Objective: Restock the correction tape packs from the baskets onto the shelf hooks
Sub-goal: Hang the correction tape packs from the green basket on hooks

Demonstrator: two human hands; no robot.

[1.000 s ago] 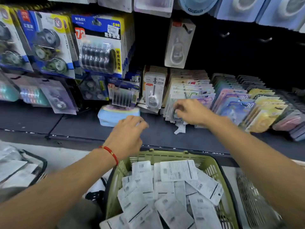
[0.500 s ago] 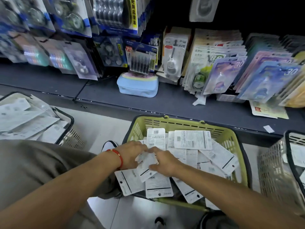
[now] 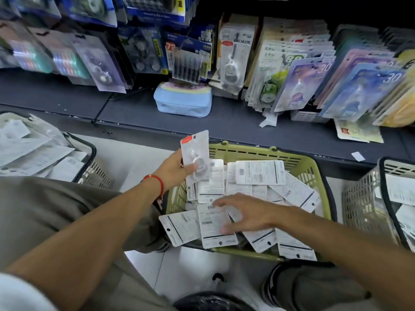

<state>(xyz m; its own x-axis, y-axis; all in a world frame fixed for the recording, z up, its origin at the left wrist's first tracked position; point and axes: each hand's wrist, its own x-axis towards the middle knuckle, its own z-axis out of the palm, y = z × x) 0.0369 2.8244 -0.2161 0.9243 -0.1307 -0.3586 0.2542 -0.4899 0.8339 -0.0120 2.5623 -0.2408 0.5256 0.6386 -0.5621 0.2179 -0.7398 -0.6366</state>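
I have my left hand (image 3: 177, 168) pinching one correction tape pack (image 3: 195, 157) upright above the green basket (image 3: 265, 151), my right hand (image 3: 249, 215) spread flat on the heaped packs, so most stock, I judge, awaits the shelf hooks.

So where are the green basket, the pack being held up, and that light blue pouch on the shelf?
green basket (image 3: 258, 151): head view, far rim.
held pack (image 3: 195, 151): head view, clear front, gripped by left hand (image 3: 174, 169).
light blue pouch (image 3: 183, 105): head view, front side.
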